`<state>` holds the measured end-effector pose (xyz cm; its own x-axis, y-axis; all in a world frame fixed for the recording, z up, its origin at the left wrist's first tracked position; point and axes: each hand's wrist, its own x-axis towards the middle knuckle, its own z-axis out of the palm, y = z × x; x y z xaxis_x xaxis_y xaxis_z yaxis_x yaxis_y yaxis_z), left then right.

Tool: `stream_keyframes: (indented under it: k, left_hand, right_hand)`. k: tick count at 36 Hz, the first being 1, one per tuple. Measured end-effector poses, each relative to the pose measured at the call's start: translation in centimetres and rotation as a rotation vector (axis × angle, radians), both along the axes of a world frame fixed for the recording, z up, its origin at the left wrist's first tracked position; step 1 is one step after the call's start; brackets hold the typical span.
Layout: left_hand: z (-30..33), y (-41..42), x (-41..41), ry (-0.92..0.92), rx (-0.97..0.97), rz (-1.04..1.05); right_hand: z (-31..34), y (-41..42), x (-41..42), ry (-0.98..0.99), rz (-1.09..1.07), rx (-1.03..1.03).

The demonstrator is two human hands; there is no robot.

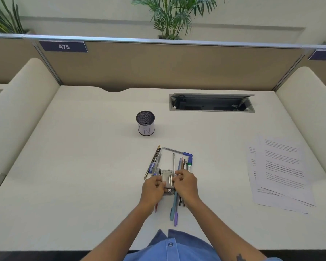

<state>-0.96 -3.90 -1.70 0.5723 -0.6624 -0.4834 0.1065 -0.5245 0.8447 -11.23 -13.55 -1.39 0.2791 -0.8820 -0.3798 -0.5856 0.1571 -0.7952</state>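
Observation:
Several pens and markers (179, 162) lie in a loose pile on the white desk (83, 176) in front of me. In the middle of the pile sits a small grey metal object (167, 178), which looks like a stapler or clip. My left hand (153, 187) grips its left side with curled fingers. My right hand (186, 183) curls around its right side, over a few of the pens. A black mesh pen cup (145, 123) with a white paper label stands upright and apart, farther back on the desk.
A stack of printed paper sheets (280, 172) lies at the right. An open grey cable tray (212, 102) is set into the desk at the back right. Padded dividers flank both sides, and a tan partition closes the back.

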Motion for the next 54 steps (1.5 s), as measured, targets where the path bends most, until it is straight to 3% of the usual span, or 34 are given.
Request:
stream_keyframes:
  k: [25, 32, 54]
  left_hand:
    - [3.7, -4.0, -2.3, 0.034, -0.156, -0.035]
    - [3.2, -6.9, -5.4, -0.029, -0.13, -0.113]
    - [0.4, -10.0, -11.4, 0.093, -0.046, -0.125]
  right_hand:
    - [3.5, -2.9, -3.2, -0.191, -0.191, -0.011]
    - [3.2, -4.7, -6.5, -0.176, -0.249, -0.033]
    - [1.2, -6.8, -12.1, -0.112, -0.306, 0.058]
